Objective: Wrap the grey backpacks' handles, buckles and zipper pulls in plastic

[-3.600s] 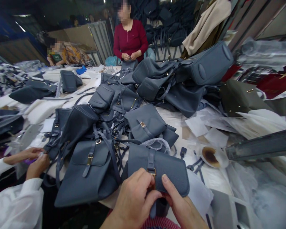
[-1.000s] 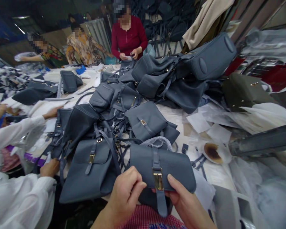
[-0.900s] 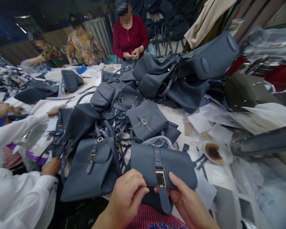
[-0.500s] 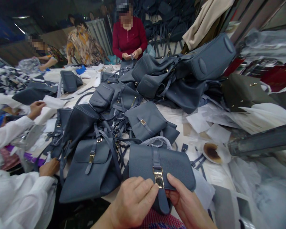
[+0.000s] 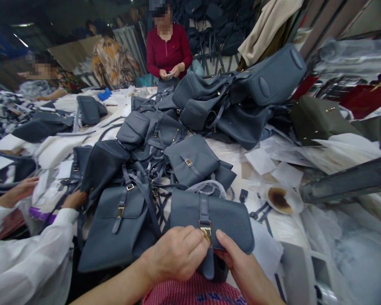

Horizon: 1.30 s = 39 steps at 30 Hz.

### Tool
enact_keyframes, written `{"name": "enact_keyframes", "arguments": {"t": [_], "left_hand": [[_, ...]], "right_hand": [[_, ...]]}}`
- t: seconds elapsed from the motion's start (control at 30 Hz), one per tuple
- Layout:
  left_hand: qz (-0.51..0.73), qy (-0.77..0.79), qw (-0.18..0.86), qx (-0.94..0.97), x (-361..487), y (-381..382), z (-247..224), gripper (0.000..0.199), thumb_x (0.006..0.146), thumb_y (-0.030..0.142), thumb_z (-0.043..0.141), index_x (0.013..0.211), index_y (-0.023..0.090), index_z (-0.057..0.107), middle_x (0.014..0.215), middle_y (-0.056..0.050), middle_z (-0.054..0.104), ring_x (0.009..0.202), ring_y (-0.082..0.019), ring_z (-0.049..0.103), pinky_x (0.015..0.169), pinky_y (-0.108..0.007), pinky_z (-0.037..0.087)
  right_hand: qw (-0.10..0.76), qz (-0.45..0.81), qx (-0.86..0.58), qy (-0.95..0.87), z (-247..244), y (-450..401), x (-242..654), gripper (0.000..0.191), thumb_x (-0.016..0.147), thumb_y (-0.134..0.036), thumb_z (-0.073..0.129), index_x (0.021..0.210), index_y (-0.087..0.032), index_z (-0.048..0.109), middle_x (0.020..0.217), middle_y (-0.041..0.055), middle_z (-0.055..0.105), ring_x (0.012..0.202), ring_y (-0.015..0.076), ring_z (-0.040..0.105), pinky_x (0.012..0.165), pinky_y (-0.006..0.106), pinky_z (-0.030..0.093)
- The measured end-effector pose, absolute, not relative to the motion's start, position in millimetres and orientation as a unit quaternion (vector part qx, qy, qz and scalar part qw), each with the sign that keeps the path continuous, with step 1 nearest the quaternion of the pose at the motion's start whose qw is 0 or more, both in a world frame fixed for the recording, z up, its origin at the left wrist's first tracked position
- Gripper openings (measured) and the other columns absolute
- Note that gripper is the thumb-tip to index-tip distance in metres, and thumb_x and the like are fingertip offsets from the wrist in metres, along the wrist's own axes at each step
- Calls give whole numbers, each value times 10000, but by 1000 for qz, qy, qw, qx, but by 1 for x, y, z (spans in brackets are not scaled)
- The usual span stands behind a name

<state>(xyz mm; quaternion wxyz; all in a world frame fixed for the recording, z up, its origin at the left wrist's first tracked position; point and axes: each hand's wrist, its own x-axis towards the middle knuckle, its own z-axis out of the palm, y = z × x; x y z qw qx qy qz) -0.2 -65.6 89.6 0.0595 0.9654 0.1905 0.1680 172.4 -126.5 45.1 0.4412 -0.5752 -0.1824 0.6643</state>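
A dark blue-grey leather bag (image 5: pixel 228 216) lies in front of me, its flap facing up and a strap running down its middle. At the gold buckle (image 5: pixel 206 231) on that strap, my left hand (image 5: pixel 180 252) is closed, with curled fingertips pinching the metal and hiding part of it. My right hand (image 5: pixel 236 258) grips the flap's lower edge, thumb on top and fingers underneath. Below the buckle hangs the rounded strap end (image 5: pixel 208 264). To the left stands a backpack (image 5: pixel 117 228) of the same colour with a similar gold buckle.
Several matching bags (image 5: pixel 193 161) are heaped across the table. On the right are a dish with a brown stain (image 5: pixel 279 200), white paper sheets (image 5: pixel 260 160) and a dark metal bar (image 5: pixel 349 182). A co-worker's white sleeve (image 5: pixel 34 262) is close on my left; another person stands across the table.
My left fingers have shifted up over the buckle, covering more of it. The right hand keeps its grip on the flap. At left, the co-worker's hands have moved and a white sheet has left them.
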Motion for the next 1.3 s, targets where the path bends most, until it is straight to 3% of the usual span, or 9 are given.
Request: {"name": "enact_keyframes", "arguments": {"t": [0.17,0.3,0.37,0.5,0.67,0.77,0.9,1.13,1.3], "left_hand": [[72,211,112,968,3,-57,91,205,950,117,335,866,180,511,776,-16,574,615,-150,532,484,-234,423],[43,194,100,975,9,-46,96,167,946,139,399,836,182,517,782,-18,580,622,-156,535,493,-243,427],[70,205,106,970,12,-38,104,194,952,144,386,823,181,527,762,-15,576,606,-149,527,489,-236,421],[173,247,161,940,7,-26,122,237,962,126,343,931,152,576,784,-32,605,679,-141,569,596,-231,471],[174,204,193,944,-4,-40,115,254,966,127,370,961,155,623,834,-52,659,732,-150,591,646,-243,480],[185,207,202,939,-3,-54,101,200,964,145,424,949,160,623,842,-46,668,709,-145,582,644,-240,476],[207,236,219,924,0,-62,93,238,990,170,390,925,157,618,817,-46,661,720,-142,576,664,-239,481],[161,183,86,966,3,-59,96,349,1008,171,282,831,142,581,743,-41,597,609,-148,497,543,-260,426],[105,158,47,981,5,-58,98,358,1004,173,257,797,162,550,721,-31,543,613,-160,480,518,-265,415]], "right_hand": [[382,611,-640,-266,54,-124,178,493,784,-582,624,1033,-174,744,1108,81,734,1135,332,595,1069,491,385],[360,607,-637,-310,60,-124,178,432,782,-587,608,865,-197,774,1035,75,756,1090,336,613,1043,469,408],[369,619,-626,-298,60,-124,177,423,769,-583,629,851,-193,772,980,76,766,1049,333,633,1017,463,430],[424,715,-535,-153,53,-121,177,501,767,-555,670,1057,-152,737,956,93,770,893,305,701,892,454,515],[424,770,-464,-106,44,-118,179,506,741,-560,714,979,-116,764,910,115,773,867,298,708,868,428,525],[422,757,-478,-138,47,-119,181,520,751,-565,701,1026,-128,755,928,100,771,925,299,692,891,420,514],[389,710,-558,-182,53,-120,179,483,787,-549,647,1027,-144,754,825,69,771,851,279,694,863,395,519],[426,677,-567,-194,54,-118,168,389,744,-552,649,814,-183,752,770,57,742,808,270,673,765,361,542],[425,673,-572,-200,46,-121,173,361,769,-524,649,708,-173,712,695,42,713,762,245,666,744,338,543]]}}
